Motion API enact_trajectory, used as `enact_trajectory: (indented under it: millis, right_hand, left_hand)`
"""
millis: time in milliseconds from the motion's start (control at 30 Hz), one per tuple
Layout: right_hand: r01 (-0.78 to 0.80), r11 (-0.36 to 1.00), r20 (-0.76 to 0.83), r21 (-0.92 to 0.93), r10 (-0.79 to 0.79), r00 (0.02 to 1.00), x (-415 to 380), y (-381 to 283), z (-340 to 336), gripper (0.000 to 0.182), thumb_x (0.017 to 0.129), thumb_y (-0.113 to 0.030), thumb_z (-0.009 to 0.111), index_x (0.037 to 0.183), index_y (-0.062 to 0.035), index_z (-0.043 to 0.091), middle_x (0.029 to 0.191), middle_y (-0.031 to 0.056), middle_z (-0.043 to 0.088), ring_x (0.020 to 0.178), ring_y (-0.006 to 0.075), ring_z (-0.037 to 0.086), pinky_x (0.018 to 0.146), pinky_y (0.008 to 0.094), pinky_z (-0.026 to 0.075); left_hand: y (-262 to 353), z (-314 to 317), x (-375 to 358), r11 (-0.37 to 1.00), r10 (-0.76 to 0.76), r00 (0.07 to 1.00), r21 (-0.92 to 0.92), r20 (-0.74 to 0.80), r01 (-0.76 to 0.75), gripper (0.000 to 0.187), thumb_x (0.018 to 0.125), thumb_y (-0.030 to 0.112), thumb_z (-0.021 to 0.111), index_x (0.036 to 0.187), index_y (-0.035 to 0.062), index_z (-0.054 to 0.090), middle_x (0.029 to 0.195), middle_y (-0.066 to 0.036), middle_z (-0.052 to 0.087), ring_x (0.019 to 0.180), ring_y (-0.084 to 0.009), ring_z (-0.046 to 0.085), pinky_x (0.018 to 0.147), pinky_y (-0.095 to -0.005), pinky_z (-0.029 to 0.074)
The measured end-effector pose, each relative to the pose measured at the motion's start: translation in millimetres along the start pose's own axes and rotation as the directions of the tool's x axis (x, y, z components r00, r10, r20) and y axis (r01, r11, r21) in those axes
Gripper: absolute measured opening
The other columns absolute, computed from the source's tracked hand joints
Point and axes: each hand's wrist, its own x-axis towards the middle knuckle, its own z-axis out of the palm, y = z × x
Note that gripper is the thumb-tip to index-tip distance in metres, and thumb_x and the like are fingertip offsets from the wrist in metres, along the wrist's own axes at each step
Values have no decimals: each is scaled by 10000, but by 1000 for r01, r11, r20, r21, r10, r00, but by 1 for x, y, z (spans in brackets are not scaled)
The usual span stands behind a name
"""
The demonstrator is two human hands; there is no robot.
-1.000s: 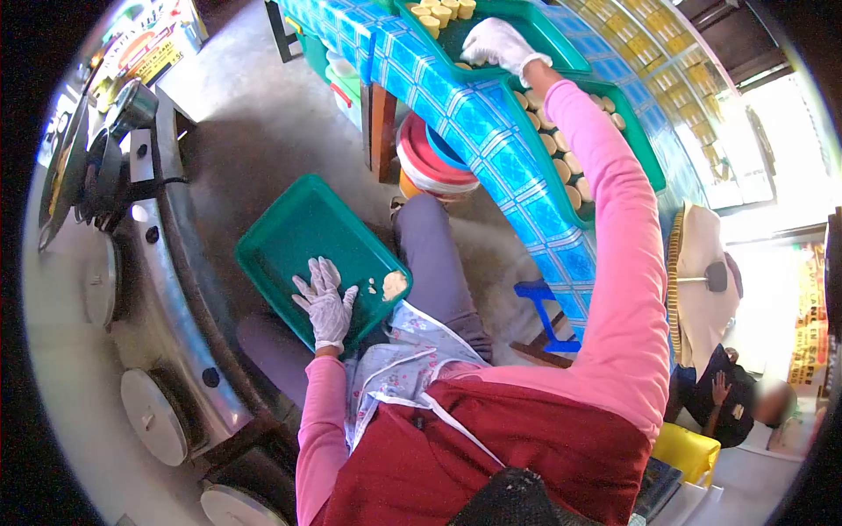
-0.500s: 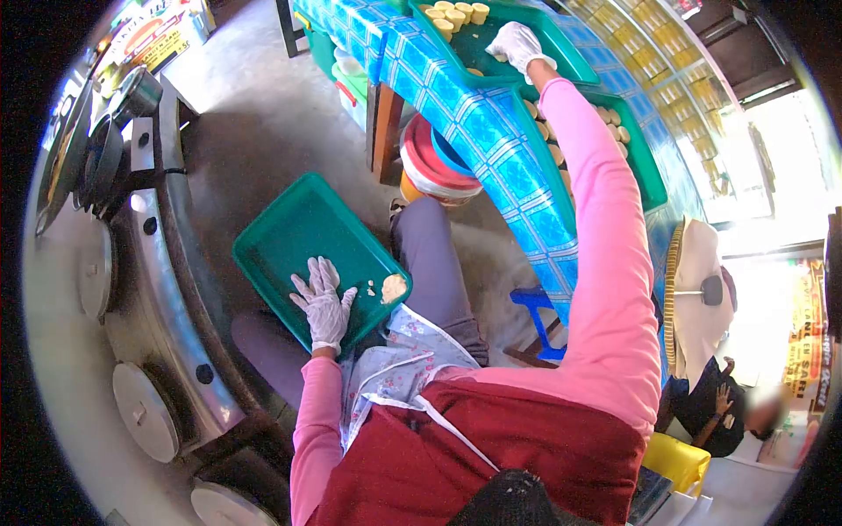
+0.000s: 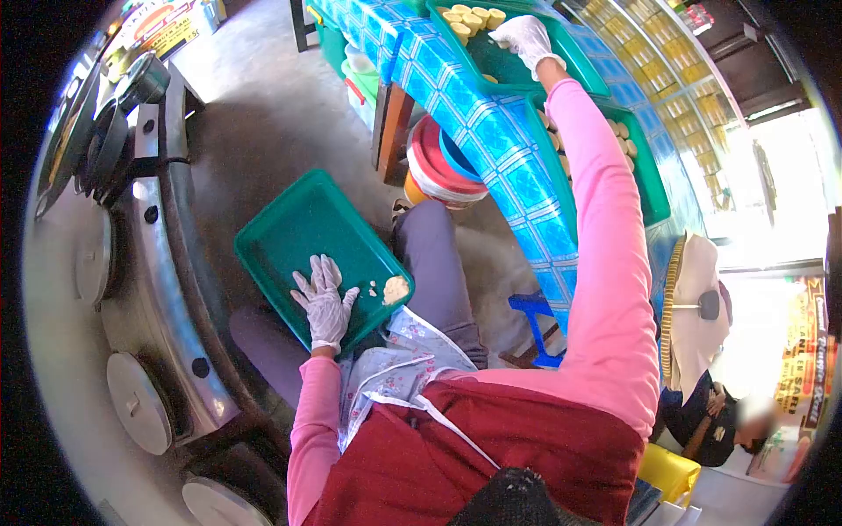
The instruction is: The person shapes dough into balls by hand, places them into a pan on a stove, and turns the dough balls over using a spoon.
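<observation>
My left hand point(image 3: 324, 303), in a thin clear glove, lies open with fingers spread on a green tray point(image 3: 285, 206) across my lap. Beside it in the tray's corner rest a lump of pale dough point(image 3: 396, 290) and a few crumbs. My right hand point(image 3: 524, 42), also gloved, reaches into another green tray point(image 3: 570, 66) on the table. Its fingers are bent together close to several short, pale cylindrical pieces point(image 3: 474, 17); whatever they may hold is hidden. Under my right forearm, a further green tray point(image 3: 651, 167) contains more pale pieces point(image 3: 624, 140).
A blue checked cloth point(image 3: 491, 131) covers the table at my right. Below it stand a red-lidded bucket point(image 3: 425, 158) and a blue stool point(image 3: 539, 329). On my left is a long metal stove point(image 3: 167, 263) with pans and round lids point(image 3: 139, 403). Another person point(image 3: 715, 421) is at far right.
My right hand has moved nearer to the pale pieces in the far tray. My left hand stays flat on the lap tray. The view has shifted slightly.
</observation>
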Motion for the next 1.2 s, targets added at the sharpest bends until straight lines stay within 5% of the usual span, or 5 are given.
enact_trajectory:
  millis: [500,667,800,933,1200]
  right_hand:
    - [550,834,51,-29,-549,835,-45,-40,1,281,729,-313,632,837,-73,731,792,134,692,729,318,667,696,393,530]
    - [554,811,13,-186,-562,827,-43,-42,7,278,734,-347,637,803,-92,723,772,137,685,730,304,669,686,395,522]
    - [-82,987,76,-135,93,993,-17,-31,-4,301,746,-388,683,836,-109,748,758,93,705,675,214,680,672,339,527]
    - [528,839,-163,-131,-544,823,-48,-21,12,290,763,-363,683,767,-76,730,688,75,660,600,193,629,617,328,505]
    - [377,922,-73,-91,-384,921,-63,-10,2,299,759,-341,679,663,-59,669,631,83,639,569,224,592,582,363,468]
  left_hand:
    - [0,0,3,1000,1,1000,-14,1,-1,963,891,567,579,1584,98,103,1656,-106,77,1464,-527,55,1111,-724,139]
    - [-2,3,3,1000,2,1000,-5,-7,-3,971,889,573,578,1586,102,93,1658,-99,71,1461,-533,55,1112,-723,137]
    - [-3,2,2,1000,3,1000,-15,-18,-3,975,883,583,578,1586,106,97,1657,-100,74,1459,-535,64,1114,-720,138]
    - [1,1,4,1000,3,1000,8,-16,-3,972,883,592,571,1586,112,102,1658,-97,75,1461,-531,69,1114,-718,146]
    - [0,1,2,1000,3,1000,14,-11,-3,971,883,598,563,1587,114,102,1658,-94,75,1459,-535,67,1107,-720,166]
